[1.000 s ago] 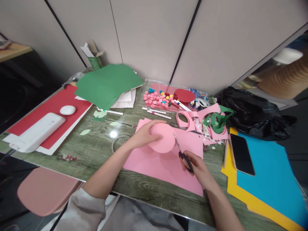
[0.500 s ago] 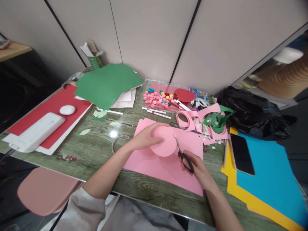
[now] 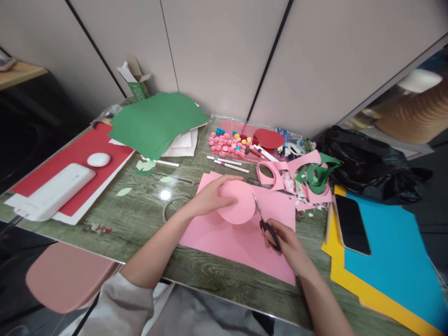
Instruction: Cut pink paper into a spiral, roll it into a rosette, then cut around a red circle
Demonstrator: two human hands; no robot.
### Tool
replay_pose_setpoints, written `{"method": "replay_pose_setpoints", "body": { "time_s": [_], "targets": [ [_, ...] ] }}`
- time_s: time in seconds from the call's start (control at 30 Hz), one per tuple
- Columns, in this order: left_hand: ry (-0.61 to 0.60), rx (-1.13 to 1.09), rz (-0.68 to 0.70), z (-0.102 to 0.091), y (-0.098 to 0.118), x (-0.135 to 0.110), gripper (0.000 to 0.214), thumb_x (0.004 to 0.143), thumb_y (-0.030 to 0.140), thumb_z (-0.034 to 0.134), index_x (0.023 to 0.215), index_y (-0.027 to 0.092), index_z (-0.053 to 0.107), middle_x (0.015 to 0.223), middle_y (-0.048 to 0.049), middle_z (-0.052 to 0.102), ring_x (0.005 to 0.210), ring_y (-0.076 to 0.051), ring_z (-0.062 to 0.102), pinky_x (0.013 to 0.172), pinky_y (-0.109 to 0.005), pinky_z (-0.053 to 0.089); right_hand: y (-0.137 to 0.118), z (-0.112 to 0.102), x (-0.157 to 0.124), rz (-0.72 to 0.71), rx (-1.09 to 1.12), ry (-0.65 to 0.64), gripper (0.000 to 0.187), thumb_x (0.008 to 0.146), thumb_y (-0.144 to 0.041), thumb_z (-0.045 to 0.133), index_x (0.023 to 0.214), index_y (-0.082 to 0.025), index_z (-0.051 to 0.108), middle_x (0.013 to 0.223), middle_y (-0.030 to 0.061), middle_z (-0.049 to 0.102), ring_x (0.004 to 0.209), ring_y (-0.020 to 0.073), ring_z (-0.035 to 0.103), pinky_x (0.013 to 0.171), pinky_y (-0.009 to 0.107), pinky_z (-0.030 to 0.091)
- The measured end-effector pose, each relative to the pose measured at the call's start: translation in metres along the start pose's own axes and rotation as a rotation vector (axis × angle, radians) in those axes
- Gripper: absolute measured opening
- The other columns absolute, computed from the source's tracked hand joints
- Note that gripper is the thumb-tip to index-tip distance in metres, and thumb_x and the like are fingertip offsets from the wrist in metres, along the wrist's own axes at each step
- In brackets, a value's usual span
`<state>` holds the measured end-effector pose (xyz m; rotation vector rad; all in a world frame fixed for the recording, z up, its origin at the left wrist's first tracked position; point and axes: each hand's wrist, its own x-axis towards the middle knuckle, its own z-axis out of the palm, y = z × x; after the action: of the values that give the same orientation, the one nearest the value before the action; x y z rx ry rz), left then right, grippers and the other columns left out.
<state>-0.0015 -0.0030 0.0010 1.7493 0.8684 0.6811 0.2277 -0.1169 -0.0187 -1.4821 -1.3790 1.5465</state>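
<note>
A round pink paper disc (image 3: pixel 240 203) is pinched in my left hand (image 3: pixel 214 196), thumb on top and fingers behind its far edge. My right hand (image 3: pixel 285 242) is closed round the black handles of a pair of scissors (image 3: pixel 269 231). The blades point away from me, their tips close to the disc's right edge; whether they touch it I cannot tell. Beneath both lie larger pink paper sheets (image 3: pixel 224 242), flat on the table. Pink and green paper scraps (image 3: pixel 311 175) are heaped just past the scissors, to the right.
Behind stand a plastic tray (image 3: pixel 227 122) of coloured caps and red discs, and several markers (image 3: pixel 231 165). Green sheets (image 3: pixel 157 121) and a white power bank (image 3: pixel 59 191) are left; a tape roll (image 3: pixel 168 203) lies near my left forearm. Rightward are a phone (image 3: pixel 351 224), blue paper (image 3: pixel 388 252) and a black bag (image 3: pixel 367 163).
The disc has shifted slightly up and to the left with my left hand. My right hand and the scissors have barely moved.
</note>
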Motion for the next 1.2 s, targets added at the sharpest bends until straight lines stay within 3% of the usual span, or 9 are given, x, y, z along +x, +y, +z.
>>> {"method": "replay_pose_setpoints", "body": {
  "time_s": [0.17,0.37,0.73,1.2],
  "targets": [
    [0.009,-0.007,-0.014,0.000,-0.001,0.000,0.054,0.072,0.023,0.062,0.124,0.025,0.049,0.134,-0.0043,0.049,0.125,-0.024,0.043,0.106,-0.041,0.032,0.010,-0.002,0.002,-0.011,-0.004,0.008,0.013,0.088,-0.025,0.047,0.077,-0.019,0.049,0.059,-0.0039,0.051,0.049,0.0074,0.034,0.044,0.021,0.024],
    [0.023,-0.012,-0.017,0.000,-0.002,0.000,0.053,0.073,0.023,0.062,0.124,0.025,0.048,0.134,-0.0036,0.048,0.125,-0.024,0.043,0.105,-0.040,0.034,0.002,-0.001,0.001,0.008,0.019,-0.005,0.015,0.088,-0.029,0.047,0.079,-0.018,0.049,0.058,-0.0040,0.049,0.048,0.0073,0.032,0.043,0.021,0.023],
    [-0.086,-0.043,0.026,0.003,0.000,0.000,0.052,0.074,0.020,0.061,0.124,0.024,0.048,0.132,-0.0046,0.049,0.123,-0.022,0.044,0.106,-0.040,0.032,0.006,-0.001,0.000,-0.017,0.074,-0.044,0.022,0.089,-0.037,0.047,0.082,-0.017,0.050,0.061,-0.0032,0.049,0.050,0.0077,0.034,0.044,0.021,0.022],
    [-0.113,-0.018,0.043,-0.002,-0.002,0.000,0.054,0.072,0.018,0.060,0.124,0.024,0.049,0.133,-0.0046,0.050,0.123,-0.024,0.044,0.105,-0.042,0.032,0.010,-0.002,0.000,-0.023,0.027,-0.040,0.013,0.090,-0.026,0.046,0.080,-0.018,0.050,0.060,-0.0039,0.049,0.051,0.0081,0.034,0.045,0.022,0.024]
  ]
}}
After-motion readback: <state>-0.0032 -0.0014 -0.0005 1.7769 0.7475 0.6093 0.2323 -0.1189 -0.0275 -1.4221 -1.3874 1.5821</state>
